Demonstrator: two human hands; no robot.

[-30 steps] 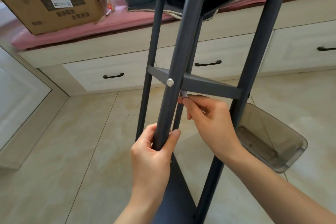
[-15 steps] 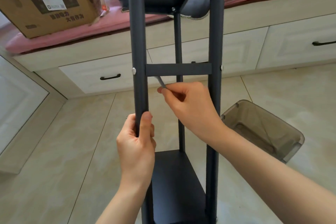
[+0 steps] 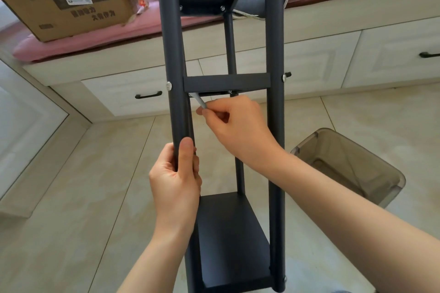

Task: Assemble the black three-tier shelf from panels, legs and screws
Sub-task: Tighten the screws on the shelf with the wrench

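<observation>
The shelf [image 3: 221, 83] has been rotated to face the camera squarely. The left hand [image 3: 177, 173] grips its front-left leg [image 3: 172, 59]; the right hand [image 3: 234, 126] pinches a hex key [image 3: 199, 100], apparently seated beneath the middle panel [image 3: 226, 81]. Tightening can proceed.

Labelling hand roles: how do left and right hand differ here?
Left hand wraps its fingers and thumb round the near left leg, low on the shelf; right hand pinches a small grey tool, tip up under the middle panel. Left hand sits nearer the camera, right hand reaches further in between the legs. Both are bare and gripping.
</observation>
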